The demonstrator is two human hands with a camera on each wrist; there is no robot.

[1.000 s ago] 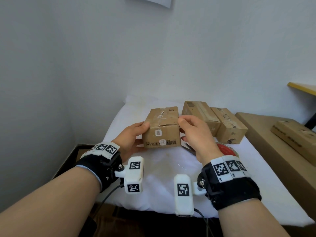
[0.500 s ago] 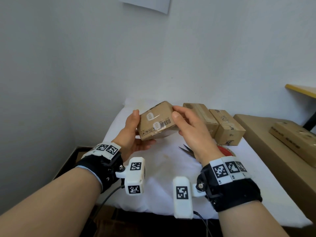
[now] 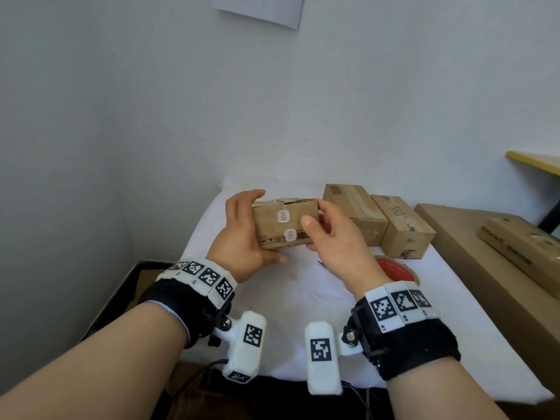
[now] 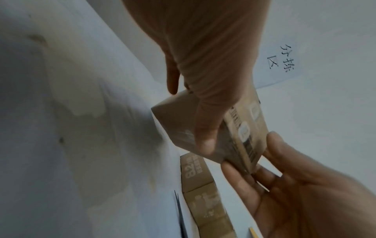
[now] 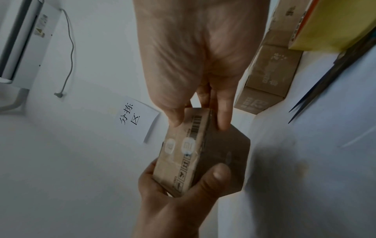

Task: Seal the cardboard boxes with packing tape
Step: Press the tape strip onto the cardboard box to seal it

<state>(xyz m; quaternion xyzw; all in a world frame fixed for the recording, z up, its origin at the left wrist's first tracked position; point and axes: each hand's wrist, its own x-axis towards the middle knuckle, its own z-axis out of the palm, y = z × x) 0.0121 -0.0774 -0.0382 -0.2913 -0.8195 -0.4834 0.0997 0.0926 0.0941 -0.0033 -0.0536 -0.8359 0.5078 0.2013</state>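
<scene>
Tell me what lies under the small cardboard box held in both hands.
Under the small cardboard box, only white cloth shows. The left hand and right hand hide its edges.

Bare forearms — each wrist wears a black strap (image 3: pixel 188 310) topped with white fiducial-marker blocks (image 3: pixel 400 306); white tagged camera pods (image 3: pixel 321 356) are screwed on, trailing black cables.
</scene>
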